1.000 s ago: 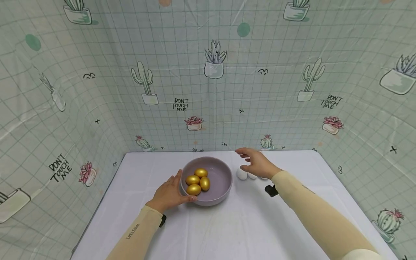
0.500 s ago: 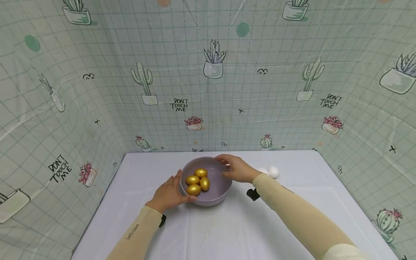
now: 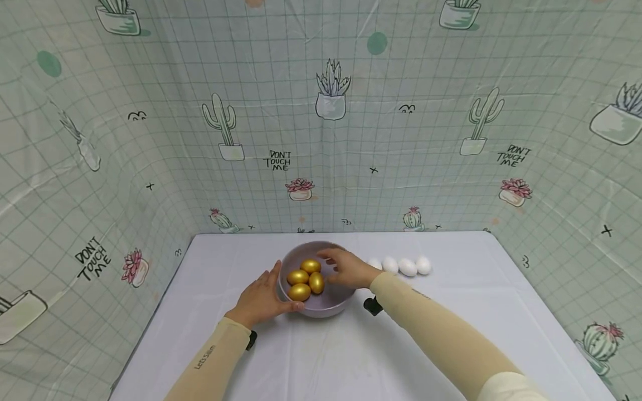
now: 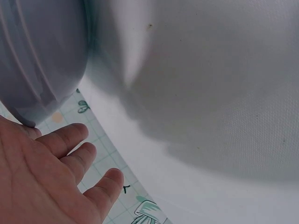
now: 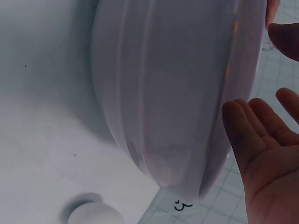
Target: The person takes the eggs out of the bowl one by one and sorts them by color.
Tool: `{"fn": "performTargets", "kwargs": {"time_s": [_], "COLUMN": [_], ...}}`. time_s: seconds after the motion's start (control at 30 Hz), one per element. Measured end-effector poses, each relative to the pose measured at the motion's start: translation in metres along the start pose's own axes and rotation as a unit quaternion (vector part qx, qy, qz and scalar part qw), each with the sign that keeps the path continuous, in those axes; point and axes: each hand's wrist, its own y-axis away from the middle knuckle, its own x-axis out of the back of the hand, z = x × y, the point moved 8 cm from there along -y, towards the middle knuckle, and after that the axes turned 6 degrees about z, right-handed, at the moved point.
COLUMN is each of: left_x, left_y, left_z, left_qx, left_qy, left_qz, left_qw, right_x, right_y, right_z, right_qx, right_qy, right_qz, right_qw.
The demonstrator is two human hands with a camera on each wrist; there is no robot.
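Observation:
A mauve round bowl [image 3: 335,305] stands near the middle of the table, with several golden eggs [image 3: 298,292] gathered in its left half. Against the bowl's left side rests my left hand [image 3: 263,301], its thumb along the near rim and its fingers spread. In the left wrist view those fingers [image 4: 100,193] look nearly straight beside the bowl's outer wall [image 4: 44,56]. My right hand [image 3: 348,268] hangs over the bowl's right part, fingers loosely bent, close to the golden eggs. Nothing is in it. The right wrist view has its fingertips [image 5: 233,112] at the bowl's rim.
Several white eggs [image 3: 407,267] lie in a row on the table right of the bowl, partly behind my right wrist. One white egg [image 5: 96,215] shows low in the right wrist view. A patterned curtain [image 3: 331,150] surrounds the table [image 3: 401,345] at back and sides.
My right hand has moved left, from above the white eggs to inside the bowl's rim, uncovering the white row. The left hand, bowl and golden eggs have stayed in place.

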Motion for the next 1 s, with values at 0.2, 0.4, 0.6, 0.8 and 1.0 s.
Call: {"fn": "performTargets", "kwargs": {"time_s": [0.2,0.4,0.6,0.8,1.0], "left_x": [0.001,0.001,0.003,0.002,0.003], "left_y": [0.0,0.001,0.001,0.001,0.002], "left_z": [0.0,0.001,0.003,0.003,0.002], "left_qx": [0.003,0.0,-0.004,-0.005,-0.005], "left_qy": [0.003,0.005,0.008,0.011,0.01], "left_qz": [-0.003,0.0,0.008,0.009,0.006], "left_qw": [1.0,1.0,0.9999,0.9999,0.9999], "right_x": [-0.012,-0.021,-0.027,-0.029,-0.028], "right_y": [-0.004,-0.005,-0.004,-0.004,-0.009], "right_z": [0.001,0.004,0.008,0.007,0.006], "right_qx": [-0.001,-0.003,-0.009,-0.016,-0.001], "right_qy": [0.01,0.042,0.067,0.089,0.114], "right_qz": [-0.01,-0.023,-0.039,-0.048,-0.038], "right_qw": [0.9999,0.9988,0.9969,0.9947,0.9928]}}
